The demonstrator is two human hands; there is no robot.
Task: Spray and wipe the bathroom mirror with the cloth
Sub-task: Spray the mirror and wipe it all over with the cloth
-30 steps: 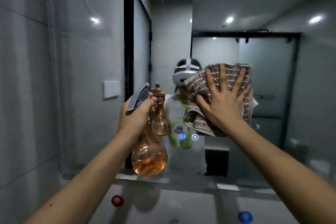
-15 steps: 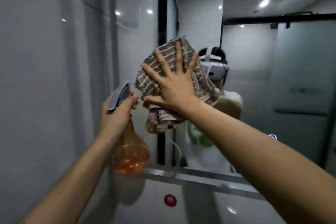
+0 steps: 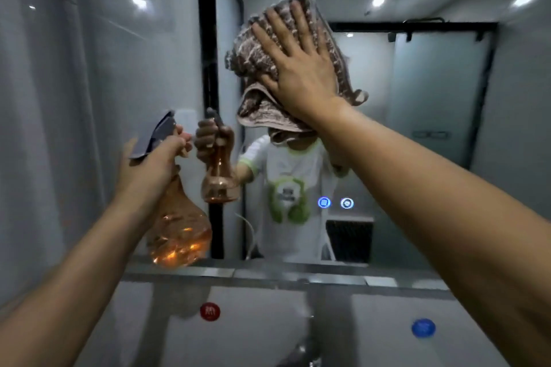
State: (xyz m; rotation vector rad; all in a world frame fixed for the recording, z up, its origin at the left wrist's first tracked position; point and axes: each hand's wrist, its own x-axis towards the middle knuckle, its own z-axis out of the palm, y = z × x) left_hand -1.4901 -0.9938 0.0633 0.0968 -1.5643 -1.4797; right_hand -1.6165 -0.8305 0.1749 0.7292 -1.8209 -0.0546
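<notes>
The bathroom mirror (image 3: 432, 116) fills the wall ahead and reflects a person in a white shirt. My right hand (image 3: 301, 68) lies flat with fingers spread, pressing a brown and white striped cloth (image 3: 253, 56) against the upper middle of the glass. The cloth's lower folds hang below my palm. My left hand (image 3: 152, 164) grips the neck of an amber spray bottle (image 3: 179, 229) with a grey trigger head, held upright to the lower left, just in front of the mirror.
A grey tiled wall (image 3: 74, 98) stands close on the left. Below the mirror runs a narrow ledge (image 3: 268, 275). A red dot (image 3: 210, 311) and a blue dot (image 3: 423, 328) mark the panel beneath. Two lit touch icons (image 3: 335, 202) glow in the glass.
My right hand has slid the cloth up and to the right across the mirror. The view has swung back toward the right. My left hand still holds the bottle.
</notes>
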